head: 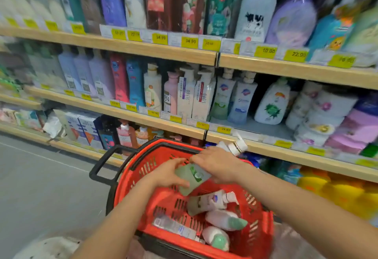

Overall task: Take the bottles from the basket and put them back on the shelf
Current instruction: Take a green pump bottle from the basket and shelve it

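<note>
The basket (141, 168) at the bottom centre looks like hard red plastic, slotted walls, slight sheen, with a matt black plastic handle (102, 163) sticking out to the left. The bottles (223, 220) lying in it are smooth, glossy white plastic with pale green ends. The green bottle (193, 178) at mid-frame is smooth with a soft shine. The shelf edges (114, 46) across the top half read as light wood grain, matt finish. The yellow price tags (189, 41) look like paper. The floor (41, 177) at the lower left is smooth grey, dull.
</note>
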### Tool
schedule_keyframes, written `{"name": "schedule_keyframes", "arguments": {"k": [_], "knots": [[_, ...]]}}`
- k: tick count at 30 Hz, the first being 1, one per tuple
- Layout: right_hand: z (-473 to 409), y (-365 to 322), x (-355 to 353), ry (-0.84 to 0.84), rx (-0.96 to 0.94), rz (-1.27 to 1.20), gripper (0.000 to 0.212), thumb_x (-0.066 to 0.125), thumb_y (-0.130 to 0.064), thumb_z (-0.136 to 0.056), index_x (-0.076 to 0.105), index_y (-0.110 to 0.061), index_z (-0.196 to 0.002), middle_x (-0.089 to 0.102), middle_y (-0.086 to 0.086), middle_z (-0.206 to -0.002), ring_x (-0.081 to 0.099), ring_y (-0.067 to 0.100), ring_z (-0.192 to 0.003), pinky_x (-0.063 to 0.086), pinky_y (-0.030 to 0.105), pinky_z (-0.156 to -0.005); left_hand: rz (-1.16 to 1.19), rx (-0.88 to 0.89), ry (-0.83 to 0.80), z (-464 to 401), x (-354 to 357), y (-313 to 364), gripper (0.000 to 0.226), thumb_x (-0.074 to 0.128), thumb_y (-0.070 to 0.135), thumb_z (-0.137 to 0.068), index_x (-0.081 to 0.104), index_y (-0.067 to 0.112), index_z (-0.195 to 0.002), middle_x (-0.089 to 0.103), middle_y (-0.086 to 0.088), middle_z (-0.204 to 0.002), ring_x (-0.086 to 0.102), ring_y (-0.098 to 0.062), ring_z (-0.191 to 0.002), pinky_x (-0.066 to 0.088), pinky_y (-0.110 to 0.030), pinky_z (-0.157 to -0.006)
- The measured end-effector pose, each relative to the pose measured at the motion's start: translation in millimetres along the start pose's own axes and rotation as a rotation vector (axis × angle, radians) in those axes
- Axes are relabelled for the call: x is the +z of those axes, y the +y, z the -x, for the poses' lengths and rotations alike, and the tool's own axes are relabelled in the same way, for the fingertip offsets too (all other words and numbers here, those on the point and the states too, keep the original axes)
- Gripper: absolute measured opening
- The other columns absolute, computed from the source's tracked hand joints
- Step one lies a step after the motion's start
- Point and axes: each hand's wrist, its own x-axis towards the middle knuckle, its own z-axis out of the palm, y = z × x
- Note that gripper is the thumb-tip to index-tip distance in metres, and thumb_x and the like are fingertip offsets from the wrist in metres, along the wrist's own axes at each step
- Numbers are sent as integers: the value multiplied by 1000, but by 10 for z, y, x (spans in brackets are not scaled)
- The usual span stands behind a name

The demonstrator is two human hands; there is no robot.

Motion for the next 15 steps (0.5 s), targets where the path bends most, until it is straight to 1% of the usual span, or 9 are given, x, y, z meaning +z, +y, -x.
{"name": "schedule_keyframes", "arguments": {"k": [2,4,5,6,8,9,11,13,15], "knots": [[88,64,-126,20,-37,61,47,63,-8,-73,45,-10,-116,63,10,-110,56,30,-105,40,40,-90,37,46,-61,-21,-11,128,74,83,39,-50,58,14,-115,66,-5,-109,62,-15,-96,50,-34,-88],[177,148,-195,76,-65,101,43,65,-11,-72,47,-12,-111,65,8,-104,59,29,-99,43,39,-88,76,85,-73,-24,-16,247,48,84,25,-60,63,18,-103,68,2,-92,62,-5,-80,51,-30,-79],[216,199,-208,126,-79,124,42,68,-12,-69,50,-12,-107,67,6,-99,61,28,-94,46,38,-86,104,101,-64,-22,-14,304,41,82,18,-65,64,17,-102,67,6,-87,61,0,-74,51,-26,-75],[254,245,-220,179,-89,140,43,71,-12,-66,52,-13,-104,68,4,-95,63,26,-91,48,36,-86,136,109,-53,-19,-4,351,38,80,15,-69,64,15,-103,67,7,-86,61,3,-72,51,-22,-72],[319,315,-241,254,-101,157,45,73,-11,-62,53,-15,-102,68,2,-95,64,23,-93,49,37,-93,201,111,-25,6,38,436,38,78,12,-71,64,11,-107,68,6,-89,63,3,-72,50,-17,-66],[351,347,-242,297,-89,167,45,72,-12,-64,53,-16,-104,68,1,-100,62,23,-100,45,38,-99,233,109,-8,10,66,456,37,77,12,-72,64,12,-107,69,4,-91,64,1,-74,50,-17,-65],[439,403,-220,412,-29,160,44,71,-15,-70,53,-15,-110,63,5,-119,55,23,-118,35,41,-109,301,118,42,22,126,491,34,76,12,-73,65,17,-104,70,3,-96,66,-4,-81,52,-18,-68],[552,422,-150,551,87,77,48,70,-15,-73,50,-14,-117,51,9,-136,42,24,-131,32,43,-111,385,141,94,7,199,512,33,75,11,-74,65,24,-102,71,8,-97,66,-6,-88,52,-19,-72],[659,402,-37,747,294,-140,58,70,-12,-73,45,-16,-125,40,7,-144,31,21,-135,31,42,-111,476,150,138,-29,285,537,34,74,7,-75,64,27,-101,73,13,-94,67,-6,-90,51,-18,-73]]}}
